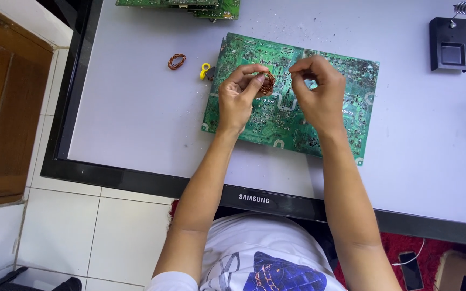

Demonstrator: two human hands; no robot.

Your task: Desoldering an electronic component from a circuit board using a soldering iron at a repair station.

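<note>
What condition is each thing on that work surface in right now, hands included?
Left hand: pinching a copper wire coil.
Right hand: fingertips pinched, contents too small to tell.
Green circuit board: flat, solder side up.
Second copper coil: lying loose, untouched.
Black stand: upright.

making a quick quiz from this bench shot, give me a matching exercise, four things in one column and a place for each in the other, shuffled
Things:
1. copper coil
2. second copper coil
3. yellow ring piece
4. black stand base

Places:
A. far right of the grey surface
B. lying alone, left of the big green circuit board
C. pinched in the left hand
D. right at the board's left edge

Pairs: 1-C, 2-B, 3-D, 4-A
</note>
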